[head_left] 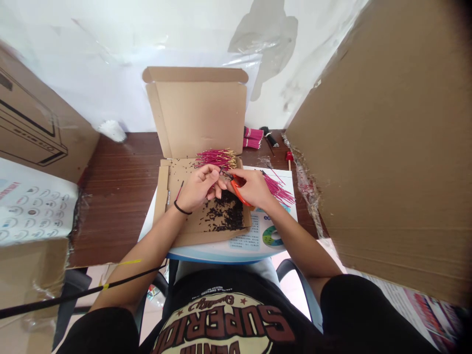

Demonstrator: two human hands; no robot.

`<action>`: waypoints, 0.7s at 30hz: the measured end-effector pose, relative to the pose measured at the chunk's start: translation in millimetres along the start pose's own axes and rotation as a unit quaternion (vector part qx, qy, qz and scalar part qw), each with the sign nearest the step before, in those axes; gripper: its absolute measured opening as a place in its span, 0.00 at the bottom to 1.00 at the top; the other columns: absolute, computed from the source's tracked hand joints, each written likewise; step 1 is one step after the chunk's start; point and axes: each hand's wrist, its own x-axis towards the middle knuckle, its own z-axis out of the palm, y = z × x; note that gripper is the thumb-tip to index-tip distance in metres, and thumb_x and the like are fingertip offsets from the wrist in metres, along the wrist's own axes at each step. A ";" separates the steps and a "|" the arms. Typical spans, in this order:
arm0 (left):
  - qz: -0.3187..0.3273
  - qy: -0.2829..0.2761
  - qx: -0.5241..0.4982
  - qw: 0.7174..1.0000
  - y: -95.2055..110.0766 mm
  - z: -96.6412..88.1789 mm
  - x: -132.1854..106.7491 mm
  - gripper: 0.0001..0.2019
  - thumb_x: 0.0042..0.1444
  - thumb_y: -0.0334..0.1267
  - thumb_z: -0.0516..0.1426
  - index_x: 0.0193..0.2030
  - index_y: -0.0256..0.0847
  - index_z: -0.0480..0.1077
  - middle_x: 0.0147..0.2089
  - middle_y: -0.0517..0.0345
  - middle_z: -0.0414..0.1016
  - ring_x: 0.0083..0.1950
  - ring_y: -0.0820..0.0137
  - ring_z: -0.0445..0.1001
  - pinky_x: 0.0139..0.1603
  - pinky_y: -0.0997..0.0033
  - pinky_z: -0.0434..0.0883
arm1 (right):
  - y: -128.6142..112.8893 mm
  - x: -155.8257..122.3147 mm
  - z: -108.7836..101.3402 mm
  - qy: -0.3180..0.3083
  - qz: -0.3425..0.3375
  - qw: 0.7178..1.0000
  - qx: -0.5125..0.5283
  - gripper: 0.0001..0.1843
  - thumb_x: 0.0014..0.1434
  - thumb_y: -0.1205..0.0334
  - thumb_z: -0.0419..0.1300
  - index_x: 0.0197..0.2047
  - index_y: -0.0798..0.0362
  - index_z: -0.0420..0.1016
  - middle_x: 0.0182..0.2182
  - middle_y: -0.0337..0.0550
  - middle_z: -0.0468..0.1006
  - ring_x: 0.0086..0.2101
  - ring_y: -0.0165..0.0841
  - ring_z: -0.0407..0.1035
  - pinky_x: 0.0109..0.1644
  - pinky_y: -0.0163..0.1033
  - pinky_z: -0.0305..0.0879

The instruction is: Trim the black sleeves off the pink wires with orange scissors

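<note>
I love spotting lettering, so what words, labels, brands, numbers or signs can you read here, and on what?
"SUPERIOR": black T-shirt
"Quality": same shirt, in script
"DENIM": same shirt, cut off by the picture's edge
Too small or blurred: the shirt's top lines, print on the blue-edged white surface, left logo sheet, left carton and lower-right printed sheet.

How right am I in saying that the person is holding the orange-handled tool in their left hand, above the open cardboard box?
Not quite: the hand is wrong. The head view shows the orange-handled tool in the right hand, not the left hand. It is indeed above the open cardboard box.
</note>
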 end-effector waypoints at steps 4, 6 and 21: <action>-0.009 0.002 0.013 1.000 1.1 1.0 -0.3 0.25 0.46 0.57 0.66 0.36 0.40 0.63 0.22 0.63 0.75 0.16 0.77 0.69 0.11 0.81 0.52 | -0.7 -0.5 0.7 -0.003 -0.017 1.000 -0.012 0.14 0.56 0.52 0.63 0.38 0.51 0.83 0.28 0.41 0.81 0.28 0.31 0.68 0.35 0.35 0.60; -0.010 0.000 0.019 1.000 1.6 1.2 -0.4 0.25 0.47 0.57 0.66 0.36 0.40 0.63 0.21 0.64 0.74 0.15 0.78 0.69 0.11 0.82 0.51 | -0.8 -0.4 0.6 -0.007 -0.022 1.000 -0.014 0.14 0.56 0.51 0.63 0.38 0.52 0.82 0.26 0.40 0.79 0.27 0.30 0.65 0.34 0.34 0.59; -0.007 -0.020 0.050 0.999 -2.4 -3.6 -1.2 0.20 0.53 0.55 0.62 0.35 0.41 0.64 0.15 0.73 0.57 0.15 0.81 0.51 0.17 0.79 0.49 | -1.6 -2.2 2.8 -0.027 -0.013 0.999 -0.044 0.17 0.58 0.44 0.61 0.35 0.49 0.80 0.23 0.37 0.73 0.25 0.29 0.61 0.32 0.34 0.54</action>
